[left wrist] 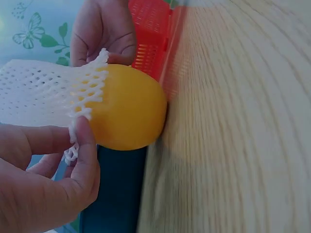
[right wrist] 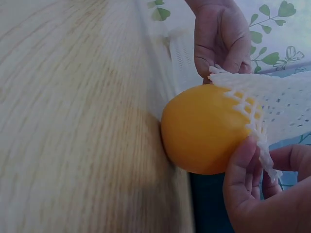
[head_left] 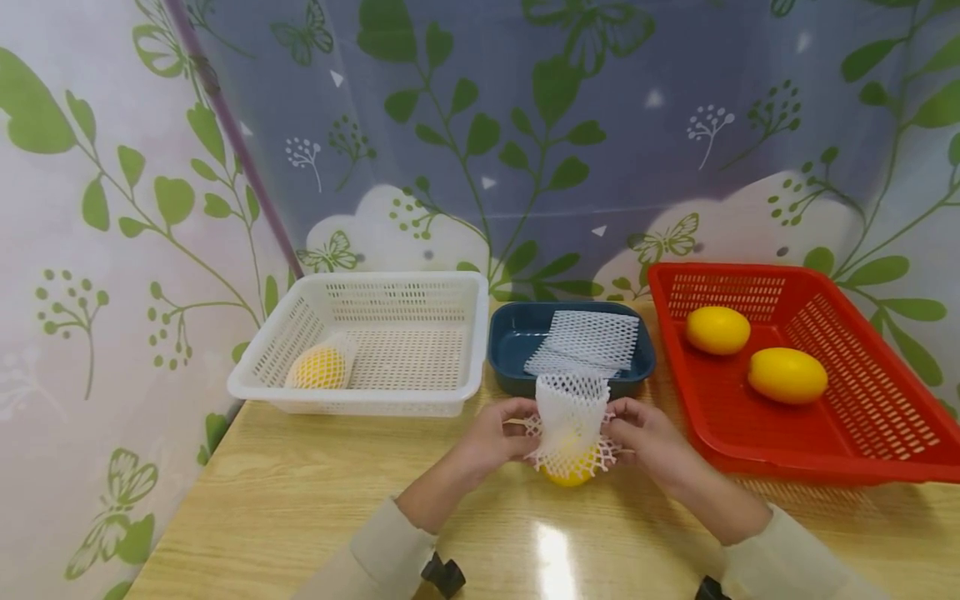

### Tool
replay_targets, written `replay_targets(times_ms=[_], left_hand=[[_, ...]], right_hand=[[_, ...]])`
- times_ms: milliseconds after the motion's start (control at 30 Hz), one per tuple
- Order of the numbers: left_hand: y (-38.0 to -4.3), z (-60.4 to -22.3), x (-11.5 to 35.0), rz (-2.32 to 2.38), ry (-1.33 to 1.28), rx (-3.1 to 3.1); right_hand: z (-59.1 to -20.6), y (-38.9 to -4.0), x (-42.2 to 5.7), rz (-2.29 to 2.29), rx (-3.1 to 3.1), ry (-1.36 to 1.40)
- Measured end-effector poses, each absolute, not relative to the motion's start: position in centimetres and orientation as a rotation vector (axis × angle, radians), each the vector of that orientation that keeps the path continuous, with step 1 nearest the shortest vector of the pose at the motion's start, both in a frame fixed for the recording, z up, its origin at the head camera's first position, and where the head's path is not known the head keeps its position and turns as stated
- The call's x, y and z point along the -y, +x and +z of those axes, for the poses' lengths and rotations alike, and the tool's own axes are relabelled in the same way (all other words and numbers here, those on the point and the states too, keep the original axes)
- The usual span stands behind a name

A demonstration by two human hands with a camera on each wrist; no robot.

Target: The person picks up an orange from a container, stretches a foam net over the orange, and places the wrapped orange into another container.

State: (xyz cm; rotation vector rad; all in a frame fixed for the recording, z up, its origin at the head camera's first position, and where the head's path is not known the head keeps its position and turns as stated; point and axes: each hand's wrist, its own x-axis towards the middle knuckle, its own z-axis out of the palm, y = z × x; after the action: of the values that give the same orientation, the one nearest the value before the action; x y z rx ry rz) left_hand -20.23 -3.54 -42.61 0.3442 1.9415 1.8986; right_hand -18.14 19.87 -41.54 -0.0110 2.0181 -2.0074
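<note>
A white foam net sleeve (head_left: 573,408) is stretched over the top of a yellow lemon (left wrist: 131,109) that rests on the wooden table. On the left side, my left hand (head_left: 495,435) pinches the sleeve's lower edge between thumb and finger. Opposite it, my right hand (head_left: 651,437) pinches the other side of that edge. The lower part of the fruit stays bare below the mesh, as both wrist views show. Above the fruit, the rest of the sleeve stands up as a narrow tube.
Behind the hands, a dark blue tray (head_left: 513,379) holds more flattened foam nets (head_left: 588,342). A white basket (head_left: 420,408) at left contains a netted yellow fruit (head_left: 319,368). At right, a red basket (head_left: 720,433) has two bare lemons (head_left: 787,376) inside.
</note>
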Motion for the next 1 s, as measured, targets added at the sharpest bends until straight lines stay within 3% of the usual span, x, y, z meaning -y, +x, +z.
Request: replay_targets(times_ms=[233, 633, 1000], left_hand=[[-20.1, -43.0, 3.7, 1.780, 0.442, -2.061], [-19.8, -42.7, 3.3, 1.790, 0.283, -1.940], [-19.9, -43.1, 3.5, 1.718, 0.372, -1.918]], right_hand=[[-42.3, -18.1, -20.2, -1.969, -2.041, 0.007], [-43.3, -18.2, -20.7, -1.898, -2.021, -0.136], [-42.7, -18.1, -20.7, -1.853, -1.839, -0.177]])
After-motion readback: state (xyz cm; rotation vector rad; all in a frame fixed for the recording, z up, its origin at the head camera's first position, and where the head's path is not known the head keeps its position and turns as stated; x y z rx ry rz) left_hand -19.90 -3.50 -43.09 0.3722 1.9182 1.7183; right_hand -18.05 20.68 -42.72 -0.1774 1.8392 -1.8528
